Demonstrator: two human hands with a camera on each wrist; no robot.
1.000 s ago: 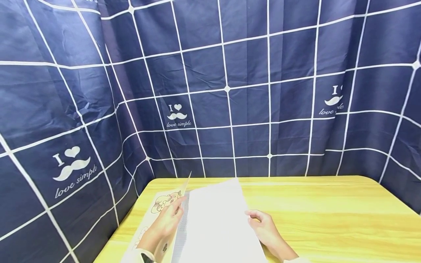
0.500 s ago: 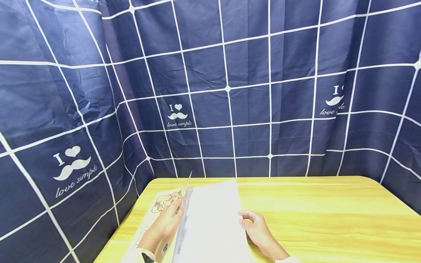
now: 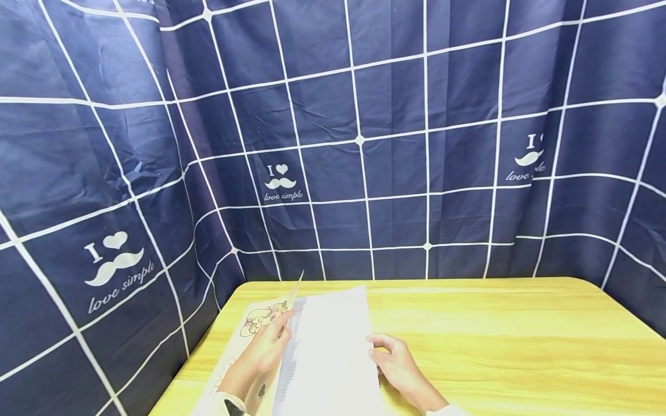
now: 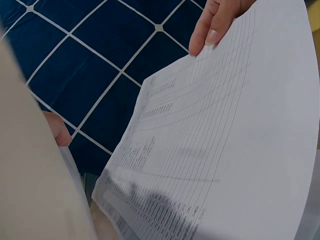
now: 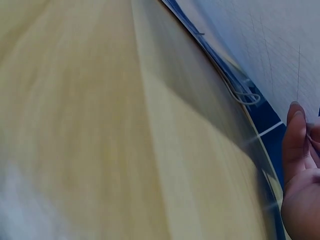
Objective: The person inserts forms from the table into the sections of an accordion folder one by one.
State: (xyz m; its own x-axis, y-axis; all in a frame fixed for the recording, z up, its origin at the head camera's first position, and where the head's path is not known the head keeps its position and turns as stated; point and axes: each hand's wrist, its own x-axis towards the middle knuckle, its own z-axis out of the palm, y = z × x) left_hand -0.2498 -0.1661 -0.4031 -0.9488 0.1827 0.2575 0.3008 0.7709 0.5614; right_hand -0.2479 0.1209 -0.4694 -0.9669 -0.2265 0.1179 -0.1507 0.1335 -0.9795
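My left hand (image 3: 262, 352) holds the raised cream cover (image 3: 229, 352) of a folder, printed with cartoon drawings. One fingertip (image 4: 59, 130) shows past the cover's edge in the left wrist view. Across from it, my right hand (image 3: 398, 364) pinches the right edge of a fanned stack of paper sheets (image 3: 333, 352). Rows of print and many thin page edges show on the sheets (image 4: 200, 125) in the left wrist view. The right wrist view has the right thumb and fingers (image 5: 296, 135) against the paper (image 5: 260, 50). What lies beneath the stack is mostly hidden.
The wooden table (image 3: 494, 335) extends to the right of the sheets. A dark blue curtain with white grid lines (image 3: 395, 173) stands behind and to the left. A thin dark strip with a small loop (image 5: 245, 97) shows below the paper in the right wrist view.
My right hand has moved left with the edge of the sheets, and the stack looks narrower. The left hand and the cover have stayed in place.
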